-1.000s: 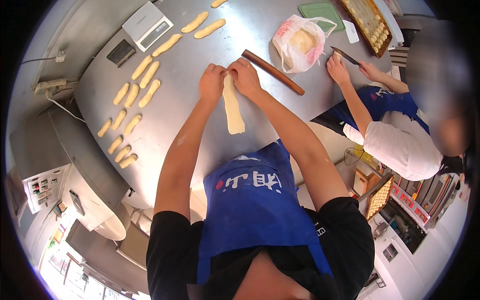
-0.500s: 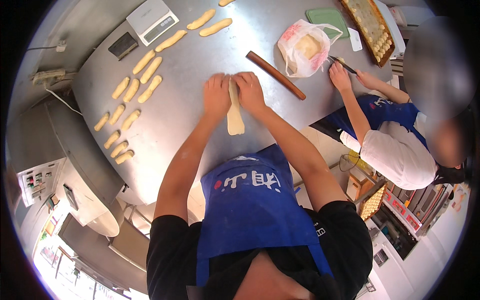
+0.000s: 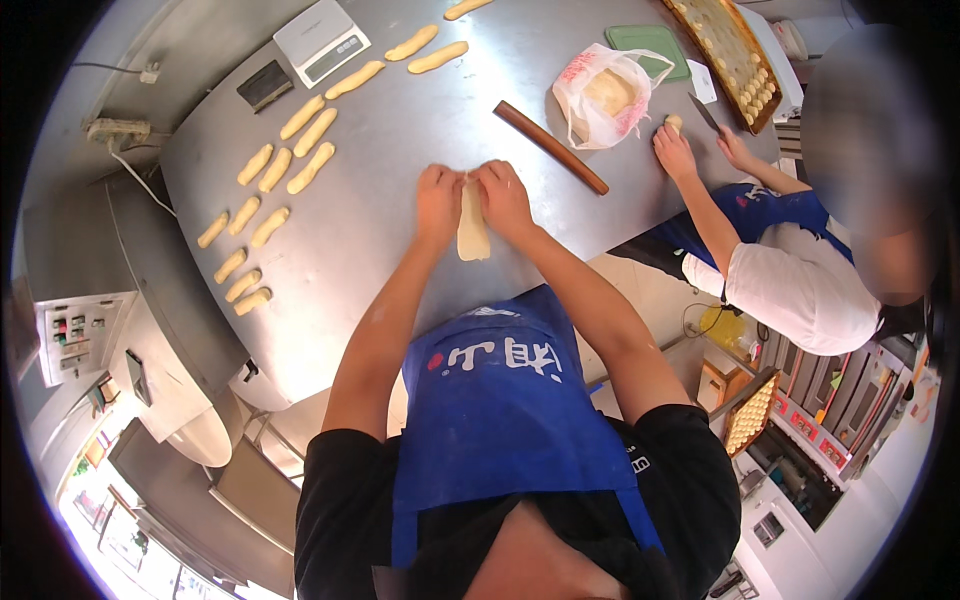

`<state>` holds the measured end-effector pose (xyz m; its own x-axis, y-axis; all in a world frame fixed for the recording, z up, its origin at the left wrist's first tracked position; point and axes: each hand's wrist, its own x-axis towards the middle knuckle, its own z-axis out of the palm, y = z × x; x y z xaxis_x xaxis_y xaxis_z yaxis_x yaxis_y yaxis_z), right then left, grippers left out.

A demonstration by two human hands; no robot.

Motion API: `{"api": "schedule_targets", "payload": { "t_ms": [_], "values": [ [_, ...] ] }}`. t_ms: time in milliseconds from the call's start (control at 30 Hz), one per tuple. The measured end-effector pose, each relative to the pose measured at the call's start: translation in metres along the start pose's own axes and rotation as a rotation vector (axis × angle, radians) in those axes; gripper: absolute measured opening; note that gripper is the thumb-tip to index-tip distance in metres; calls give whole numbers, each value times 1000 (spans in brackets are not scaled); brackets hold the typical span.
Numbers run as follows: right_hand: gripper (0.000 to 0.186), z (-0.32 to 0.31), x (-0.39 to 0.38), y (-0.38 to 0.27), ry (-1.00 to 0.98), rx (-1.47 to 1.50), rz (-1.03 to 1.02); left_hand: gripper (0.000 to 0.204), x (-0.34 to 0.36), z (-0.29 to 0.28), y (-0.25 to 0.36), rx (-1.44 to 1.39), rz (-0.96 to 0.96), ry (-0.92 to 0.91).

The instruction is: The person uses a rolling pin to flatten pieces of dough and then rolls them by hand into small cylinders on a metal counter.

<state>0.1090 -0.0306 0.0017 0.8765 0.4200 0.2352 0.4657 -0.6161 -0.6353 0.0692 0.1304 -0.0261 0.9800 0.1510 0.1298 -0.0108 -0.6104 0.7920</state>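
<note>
Centrally, a blue cloth apron (image 3: 500, 425) is bearing large white characters and a small red mark; a black shirt (image 3: 690, 470) is showing small pale lettering beside it. A thin plastic bag (image 3: 577, 100), white, crumpled and red-printed, is holding a pale, rounded dough mass (image 3: 608, 92).

Dough strip (image 3: 474, 238): pale, flat, smooth, squared at its near end; it is lying on the metal surface (image 3: 385, 250), pointing toward the apron. Left hand (image 3: 440, 207) and right hand (image 3: 503, 202): both are holding the strip's far end, fingers curling over it, knuckles close together.

Rolling pin (image 3: 552, 148): brown, cylindrical, wood-like, lying at a slant beyond the right hand. Dough pieces (image 3: 311, 168): elongated, slightly lumpy, resting in loose rows to the left. Scale (image 3: 322, 45): white and grey, boxy, standing near a dark rectangular object (image 3: 265, 87). Green lid (image 3: 660, 45): flat, round-cornered, lying behind the bag. Tray (image 3: 715, 50): brown-rimmed, carrying small round dough balls (image 3: 757, 95). A co-worker's hand (image 3: 735, 148) is gripping a dark-bladed knife (image 3: 705, 113).
</note>
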Motion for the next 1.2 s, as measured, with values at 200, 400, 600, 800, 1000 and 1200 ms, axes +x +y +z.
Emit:
{"api": "schedule_targets", "payload": {
  "t_ms": [200,400,600,800,1000,1200],
  "values": [
    [16,-1,-50,0,-39,-35,-158,16,-46,-8,17,-119,-114,19],
    [11,-11,-9,-13,14,64,119,13,-13,-9,19,-156,-184,117],
    [9,-18,-76,-9,-86,42,-78,11,-91,-12,7,-107,-24,-73],
    [12,-29,-49,-19,-19,91,67,7,-56,-18,42,-185,-222,104],
    [13,-26,-67,-15,-154,89,-1,4,-88,-19,19,-45,24,-106],
    [13,-54,-96,-27,-301,90,-105,8,-123,-29,33,-166,-63,-124]
  ]
}}
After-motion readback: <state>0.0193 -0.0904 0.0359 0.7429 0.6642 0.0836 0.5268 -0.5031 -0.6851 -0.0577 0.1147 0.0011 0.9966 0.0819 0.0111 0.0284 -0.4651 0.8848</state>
